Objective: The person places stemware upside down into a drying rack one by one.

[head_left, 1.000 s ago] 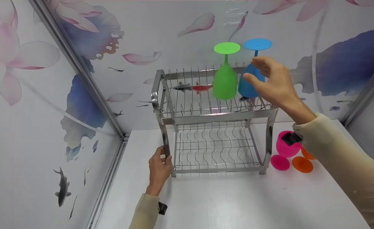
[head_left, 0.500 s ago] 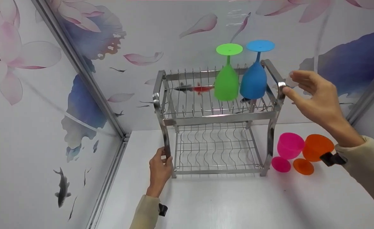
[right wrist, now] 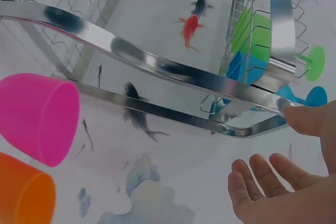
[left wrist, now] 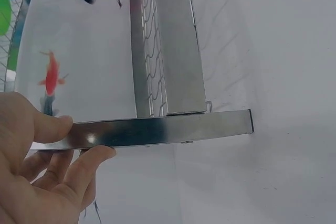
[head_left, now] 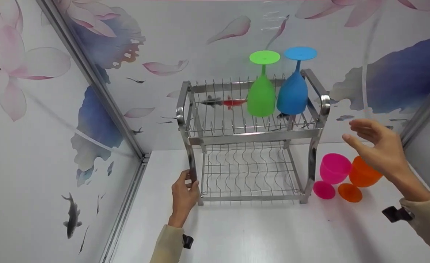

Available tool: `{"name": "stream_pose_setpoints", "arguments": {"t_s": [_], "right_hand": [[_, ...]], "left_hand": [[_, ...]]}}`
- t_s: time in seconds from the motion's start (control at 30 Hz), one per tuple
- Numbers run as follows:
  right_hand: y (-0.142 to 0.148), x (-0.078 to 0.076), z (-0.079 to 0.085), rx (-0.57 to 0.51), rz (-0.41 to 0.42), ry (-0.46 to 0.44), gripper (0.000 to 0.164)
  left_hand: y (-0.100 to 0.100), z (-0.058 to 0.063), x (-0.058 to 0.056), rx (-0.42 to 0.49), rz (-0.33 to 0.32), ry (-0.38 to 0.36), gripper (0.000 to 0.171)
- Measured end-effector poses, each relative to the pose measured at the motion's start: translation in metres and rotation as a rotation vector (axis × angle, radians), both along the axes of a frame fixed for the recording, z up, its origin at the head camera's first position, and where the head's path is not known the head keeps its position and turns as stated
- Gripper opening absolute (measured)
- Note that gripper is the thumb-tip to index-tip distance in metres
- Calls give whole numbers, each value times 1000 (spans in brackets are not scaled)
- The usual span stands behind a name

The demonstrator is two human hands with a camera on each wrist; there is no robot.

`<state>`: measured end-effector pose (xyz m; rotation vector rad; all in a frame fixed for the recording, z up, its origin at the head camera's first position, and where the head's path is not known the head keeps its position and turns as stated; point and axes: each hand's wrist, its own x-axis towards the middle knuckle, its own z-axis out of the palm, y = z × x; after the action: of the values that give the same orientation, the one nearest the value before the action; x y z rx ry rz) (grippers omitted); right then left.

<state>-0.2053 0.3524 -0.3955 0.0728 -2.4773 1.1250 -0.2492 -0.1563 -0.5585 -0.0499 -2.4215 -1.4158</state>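
A two-tier metal dish rack (head_left: 253, 138) stands against the back wall. My left hand (head_left: 184, 195) grips its front left leg, thumb on one side and fingers on the other, as the left wrist view (left wrist: 58, 156) also shows. On the upper tier a green goblet (head_left: 261, 96) and a blue goblet (head_left: 292, 95) stand upside down, side by side. My right hand (head_left: 382, 149) is in the air right of the rack, fingers apart and holding nothing. Below it, a pink goblet (head_left: 334, 168) and an orange goblet (head_left: 362, 175) stand upright on the table; the hand partly overlaps the orange one.
The rack's lower tier (head_left: 251, 168) is a wavy wire grid. A white tabletop (head_left: 244, 233) stretches in front of the rack. Walls printed with flowers and fish enclose the left, back and right sides, with a metal corner strip (head_left: 90, 80) at the left.
My right hand has moved away from the blue goblet, right and down past the rack's side to above the orange goblet. The left hand keeps its grip on the leg.
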Motion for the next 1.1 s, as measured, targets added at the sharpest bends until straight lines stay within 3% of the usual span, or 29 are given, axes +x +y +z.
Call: {"name": "stream_pose_setpoints", "arguments": {"t_s": [0.37,0.7,0.83,0.93,1.1], "right_hand": [[21,21,-62,-5,-31,47,40],[46,45,-114,-100,-94,-45,37],[53,50,-137,-153,-200,-44,37],[55,50,-153,-198,-328,-55,42],[62,44,-179,-269,-469,-193,63]], "left_hand": [[0,0,-1,-13,4,25,37],[-1,-2,1,19,8,6,39],[-1,-3,1,24,9,0,40],[0,-2,1,10,10,-2,40],[1,-2,1,8,13,-12,40]]}}
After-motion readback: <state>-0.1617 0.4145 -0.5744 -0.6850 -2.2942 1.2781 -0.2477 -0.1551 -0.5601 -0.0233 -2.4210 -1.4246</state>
